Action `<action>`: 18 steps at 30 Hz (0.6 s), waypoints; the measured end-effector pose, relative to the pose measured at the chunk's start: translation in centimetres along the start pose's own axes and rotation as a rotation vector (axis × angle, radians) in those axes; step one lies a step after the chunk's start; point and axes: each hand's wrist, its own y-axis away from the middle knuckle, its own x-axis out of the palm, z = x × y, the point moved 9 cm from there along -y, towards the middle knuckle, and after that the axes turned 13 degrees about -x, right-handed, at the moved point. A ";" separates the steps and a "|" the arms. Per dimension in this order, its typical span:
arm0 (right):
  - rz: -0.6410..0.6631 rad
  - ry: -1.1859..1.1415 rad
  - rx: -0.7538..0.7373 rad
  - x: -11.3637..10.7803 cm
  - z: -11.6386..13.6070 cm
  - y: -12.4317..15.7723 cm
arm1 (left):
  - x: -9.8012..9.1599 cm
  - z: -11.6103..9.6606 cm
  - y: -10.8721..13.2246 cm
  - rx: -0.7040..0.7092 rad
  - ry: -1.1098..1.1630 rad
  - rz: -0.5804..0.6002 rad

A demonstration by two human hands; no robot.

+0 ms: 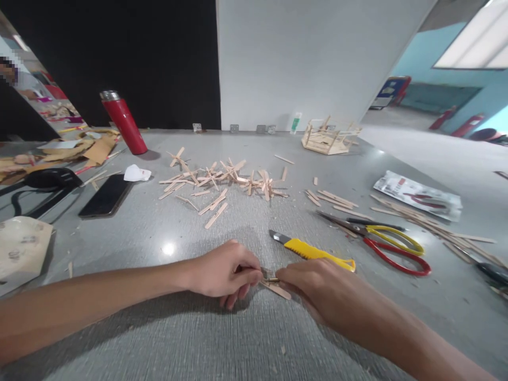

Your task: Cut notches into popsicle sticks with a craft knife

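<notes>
My left hand (228, 272) is low over the table with thumb and forefinger pinched together. My right hand (317, 286) faces it, fingers closed over something. A small, thin piece with a metallic glint (272, 279) spans the gap between my fingertips; its kind is too small to make out. Beneath it a flat wooden craft stick (281, 291) shows, partly hidden by my fingers. Just beyond my right hand lies a yellow utility knife (313, 251), blade pointing left. Farther right are scissors (375, 238) with one yellow and one red handle loop.
A loose pile of craft sticks (216, 177) covers the table's middle, more sticks (432, 222) lying right. A stick frame (329, 140) stands at the back. Left are a red flask (124, 123), a phone (106, 196) and a paper box (24, 251). A foil packet (416, 193) lies right.
</notes>
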 end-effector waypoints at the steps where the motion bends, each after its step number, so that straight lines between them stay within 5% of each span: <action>1: 0.014 -0.022 -0.007 0.2 -0.1 -0.1 | 0.0 0.0 0.0 -0.001 0.003 0.001; 10: 0.031 -0.016 -0.079 1.4 -0.1 0.8 | 0.1 0.4 -0.1 -0.042 0.022 0.020; 18: -0.058 0.106 -0.233 0.3 1.3 0.3 | 0.1 0.5 -0.1 -0.042 0.021 0.033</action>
